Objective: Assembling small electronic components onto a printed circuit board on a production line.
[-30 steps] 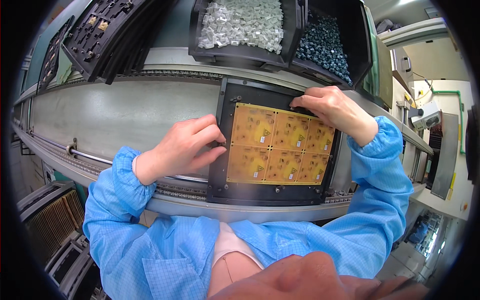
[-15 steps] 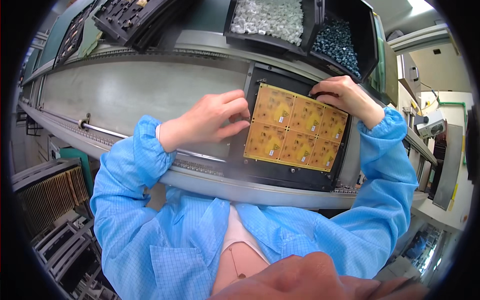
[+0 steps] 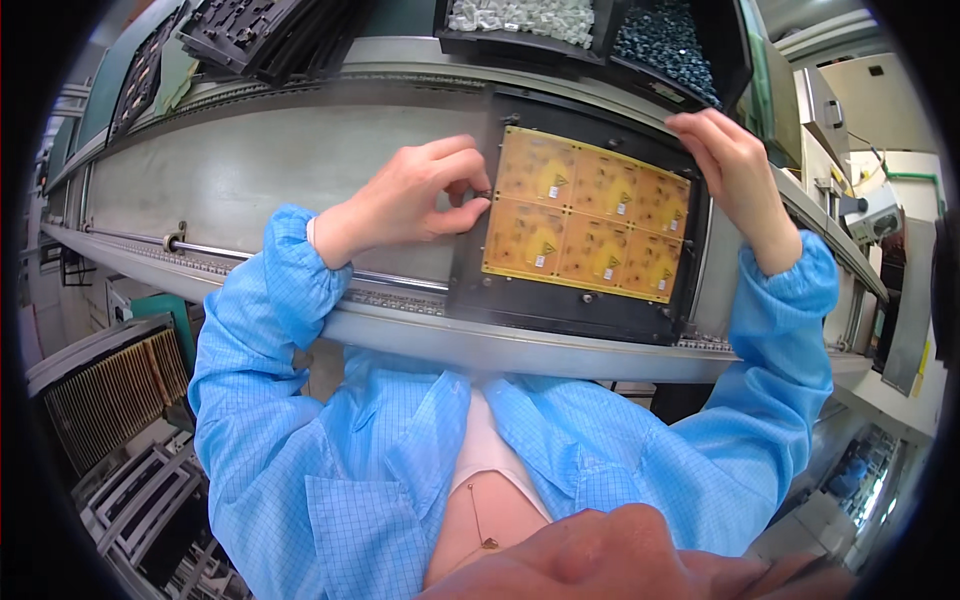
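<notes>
A yellow circuit board panel, divided into several sections with small labels, lies on a black carrier plate. At the panel's left edge, the thumb and forefinger of my left hand are pinched on a small dark clip, mostly covered by the fingertips. My right hand is raised over the plate's far right corner, apart from the panel, its fingers stretched out and nothing seen in them. Small fasteners stand on the plate around the panel.
The plate rests on a conveyor with a metal near rail and chains along its edges. Beyond it are a black bin of whitish parts and a bin of dark blue parts. Stacked black trays stand at the far left.
My right hand has come off the panel's far edge and moved right. My left hand has closed its fingers at the panel's left edge. The whole view has shifted slightly.
</notes>
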Action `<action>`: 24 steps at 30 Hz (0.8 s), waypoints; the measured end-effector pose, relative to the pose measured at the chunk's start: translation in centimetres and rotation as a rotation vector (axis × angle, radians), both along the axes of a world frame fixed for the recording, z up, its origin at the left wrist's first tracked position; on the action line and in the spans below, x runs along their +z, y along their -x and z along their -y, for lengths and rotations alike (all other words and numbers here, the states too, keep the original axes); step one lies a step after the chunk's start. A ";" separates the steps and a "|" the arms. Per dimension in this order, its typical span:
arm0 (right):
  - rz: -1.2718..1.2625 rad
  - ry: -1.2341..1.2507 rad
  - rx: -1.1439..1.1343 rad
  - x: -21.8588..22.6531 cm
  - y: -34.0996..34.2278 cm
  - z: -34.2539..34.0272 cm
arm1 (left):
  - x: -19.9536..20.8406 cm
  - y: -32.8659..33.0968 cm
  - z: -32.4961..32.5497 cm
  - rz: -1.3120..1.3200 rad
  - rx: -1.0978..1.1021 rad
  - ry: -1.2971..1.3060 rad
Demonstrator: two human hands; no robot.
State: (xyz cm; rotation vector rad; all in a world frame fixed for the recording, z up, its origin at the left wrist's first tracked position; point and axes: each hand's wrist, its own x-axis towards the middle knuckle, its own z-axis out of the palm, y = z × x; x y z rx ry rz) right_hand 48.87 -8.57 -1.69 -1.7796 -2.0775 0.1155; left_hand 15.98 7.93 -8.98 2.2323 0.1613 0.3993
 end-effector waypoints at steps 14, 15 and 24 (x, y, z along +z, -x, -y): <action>0.120 -0.028 -0.127 -5.7 8.3 8.5 | 1.4 3.8 -0.1 0.024 0.135 -0.743; 0.126 -0.032 -0.131 -5.7 8.6 8.7 | 0.8 3.8 0.0 -0.013 0.105 -0.767; -0.033 -0.068 -0.063 -6.0 9.2 7.7 | 0.0 3.5 1.3 0.000 0.071 -0.828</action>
